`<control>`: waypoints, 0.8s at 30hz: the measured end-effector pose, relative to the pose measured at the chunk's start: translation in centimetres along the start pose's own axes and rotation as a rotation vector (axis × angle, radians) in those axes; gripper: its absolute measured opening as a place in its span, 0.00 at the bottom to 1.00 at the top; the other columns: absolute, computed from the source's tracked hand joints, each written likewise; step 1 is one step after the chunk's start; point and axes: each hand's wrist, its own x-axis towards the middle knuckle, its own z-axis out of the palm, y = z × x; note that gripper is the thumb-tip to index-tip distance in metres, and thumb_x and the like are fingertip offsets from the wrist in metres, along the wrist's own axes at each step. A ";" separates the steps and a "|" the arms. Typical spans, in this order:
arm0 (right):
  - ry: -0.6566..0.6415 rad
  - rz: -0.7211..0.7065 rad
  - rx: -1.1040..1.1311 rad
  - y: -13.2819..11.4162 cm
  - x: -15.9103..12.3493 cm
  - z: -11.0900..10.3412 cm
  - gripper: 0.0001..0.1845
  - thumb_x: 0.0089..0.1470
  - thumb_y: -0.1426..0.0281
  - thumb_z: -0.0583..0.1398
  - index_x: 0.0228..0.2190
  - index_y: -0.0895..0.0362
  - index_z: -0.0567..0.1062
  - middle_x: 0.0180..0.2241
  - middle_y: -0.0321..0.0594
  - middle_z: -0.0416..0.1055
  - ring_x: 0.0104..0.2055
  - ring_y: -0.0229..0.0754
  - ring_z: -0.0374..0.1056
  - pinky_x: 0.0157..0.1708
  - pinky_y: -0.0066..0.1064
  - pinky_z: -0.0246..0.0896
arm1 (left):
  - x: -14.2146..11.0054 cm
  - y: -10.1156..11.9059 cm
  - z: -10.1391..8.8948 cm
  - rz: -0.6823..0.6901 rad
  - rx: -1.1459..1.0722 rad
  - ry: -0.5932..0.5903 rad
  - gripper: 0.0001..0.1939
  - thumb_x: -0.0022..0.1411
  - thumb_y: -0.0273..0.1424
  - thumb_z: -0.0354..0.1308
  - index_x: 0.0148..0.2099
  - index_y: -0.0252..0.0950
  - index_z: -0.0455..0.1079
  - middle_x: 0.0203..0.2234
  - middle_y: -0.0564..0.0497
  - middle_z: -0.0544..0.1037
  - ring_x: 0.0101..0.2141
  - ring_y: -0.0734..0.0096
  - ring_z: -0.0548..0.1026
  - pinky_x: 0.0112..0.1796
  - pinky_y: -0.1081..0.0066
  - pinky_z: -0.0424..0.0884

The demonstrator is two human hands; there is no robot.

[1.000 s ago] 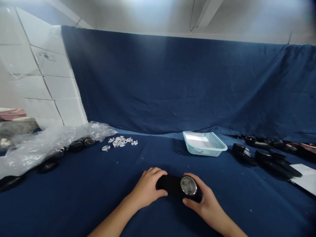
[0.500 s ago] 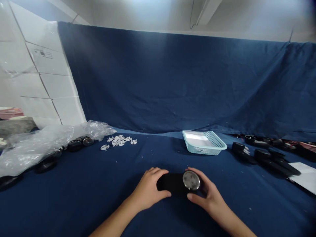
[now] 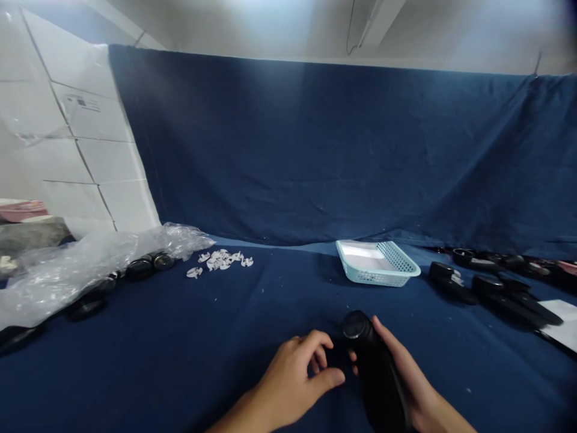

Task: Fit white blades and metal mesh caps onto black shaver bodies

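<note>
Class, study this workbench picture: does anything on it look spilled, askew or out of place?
Yes. Small white pieces lie loose in a heap on the blue cloth, not in the basket. Crumpled plastic wrap sprawls over black parts at the left. The black device in the right hand looks intact.

A tabletop [image 3: 180,349] covered in dark blue cloth is seen from above. A long black device [image 3: 376,370] is held in the right hand [image 3: 408,376], its round head pointing away. The left hand [image 3: 297,376] is curled just beside it, fingers [image 3: 318,343] bent, empty. Farther back a pale blue basket [image 3: 377,262] is set, with white scraps [image 3: 220,259] and a clear plastic bag [image 3: 81,264] to the left and more black devices [image 3: 491,288] at right.
</note>
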 end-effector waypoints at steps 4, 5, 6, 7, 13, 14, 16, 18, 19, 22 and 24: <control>-0.035 -0.106 -0.115 0.4 -0.4 1.1 0.32 0.54 0.51 0.58 0.57 0.49 0.63 0.30 0.38 0.78 0.22 0.40 0.71 0.24 0.30 0.64 | 0.0 -0.2 -0.1 -0.035 -0.034 0.029 0.28 0.57 0.39 0.64 0.57 0.46 0.60 0.43 0.53 0.74 0.33 0.70 0.73 0.36 0.70 0.69; -0.033 -0.131 -0.159 0.5 -0.3 1.3 0.34 0.53 0.51 0.59 0.58 0.49 0.62 0.31 0.38 0.78 0.22 0.40 0.71 0.23 0.30 0.63 | 0.0 -0.3 0.0 -0.033 -0.030 0.020 0.31 0.55 0.38 0.66 0.58 0.48 0.59 0.44 0.53 0.73 0.34 0.70 0.73 0.36 0.70 0.69; -0.033 -0.152 -0.200 0.7 -0.2 1.4 0.35 0.52 0.50 0.60 0.58 0.49 0.62 0.32 0.39 0.78 0.21 0.40 0.70 0.22 0.30 0.63 | 0.0 -0.3 0.0 -0.027 -0.032 0.008 0.32 0.54 0.37 0.67 0.59 0.49 0.59 0.45 0.54 0.73 0.35 0.69 0.72 0.37 0.70 0.69; -0.037 -0.169 -0.230 0.9 -0.1 1.4 0.36 0.50 0.50 0.60 0.57 0.50 0.62 0.32 0.39 0.78 0.21 0.40 0.70 0.22 0.30 0.63 | 0.0 -0.2 0.0 -0.018 -0.039 -0.002 0.33 0.53 0.36 0.68 0.59 0.49 0.59 0.45 0.54 0.74 0.35 0.69 0.72 0.37 0.70 0.69; -0.051 -0.182 -0.304 1.4 -0.3 1.5 0.34 0.50 0.49 0.61 0.55 0.49 0.65 0.31 0.37 0.76 0.22 0.39 0.70 0.22 0.30 0.64 | 0.0 -0.2 0.4 0.014 -0.077 -0.012 0.31 0.54 0.38 0.67 0.58 0.45 0.61 0.41 0.53 0.76 0.35 0.67 0.73 0.38 0.69 0.70; -0.045 -0.186 -0.320 1.3 -0.5 1.6 0.33 0.50 0.49 0.61 0.54 0.49 0.66 0.32 0.37 0.76 0.22 0.39 0.69 0.22 0.30 0.64 | 0.0 -0.3 0.4 0.011 -0.076 -0.013 0.31 0.54 0.40 0.67 0.57 0.44 0.61 0.40 0.52 0.76 0.35 0.66 0.73 0.38 0.68 0.70; -0.028 -0.195 -0.360 1.2 -1.0 2.0 0.32 0.48 0.47 0.61 0.52 0.48 0.68 0.32 0.36 0.75 0.23 0.40 0.69 0.23 0.31 0.65 | 0.0 -0.2 0.5 -0.017 -0.070 -0.012 0.31 0.53 0.42 0.67 0.57 0.43 0.62 0.39 0.52 0.76 0.34 0.66 0.73 0.37 0.68 0.70; -0.007 -0.198 -0.389 1.0 -1.5 2.4 0.32 0.47 0.47 0.63 0.50 0.48 0.69 0.33 0.36 0.74 0.26 0.42 0.70 0.25 0.32 0.66 | 0.0 0.0 0.5 -0.049 -0.074 -0.008 0.30 0.52 0.39 0.67 0.55 0.43 0.62 0.38 0.53 0.77 0.34 0.66 0.73 0.37 0.69 0.69; 0.001 -0.195 -0.396 0.9 -1.7 2.6 0.31 0.47 0.48 0.63 0.50 0.48 0.69 0.33 0.35 0.74 0.28 0.42 0.70 0.26 0.31 0.66 | 0.0 0.2 0.5 -0.058 -0.084 -0.007 0.28 0.53 0.36 0.67 0.54 0.43 0.63 0.39 0.53 0.77 0.35 0.67 0.73 0.37 0.69 0.69; -0.003 -0.184 -0.376 0.8 -1.9 2.8 0.30 0.48 0.51 0.64 0.50 0.49 0.68 0.37 0.35 0.73 0.35 0.43 0.71 0.29 0.30 0.67 | 0.0 0.7 0.2 -0.049 -0.117 0.001 0.25 0.52 0.32 0.66 0.51 0.42 0.64 0.38 0.55 0.78 0.36 0.67 0.74 0.38 0.71 0.69; -0.028 -0.176 -0.341 0.8 -1.8 2.7 0.30 0.48 0.53 0.65 0.50 0.50 0.68 0.40 0.37 0.73 0.36 0.43 0.71 0.31 0.31 0.67 | 0.1 0.9 0.0 -0.035 -0.114 0.026 0.24 0.51 0.32 0.67 0.50 0.42 0.65 0.38 0.55 0.78 0.36 0.67 0.74 0.38 0.70 0.69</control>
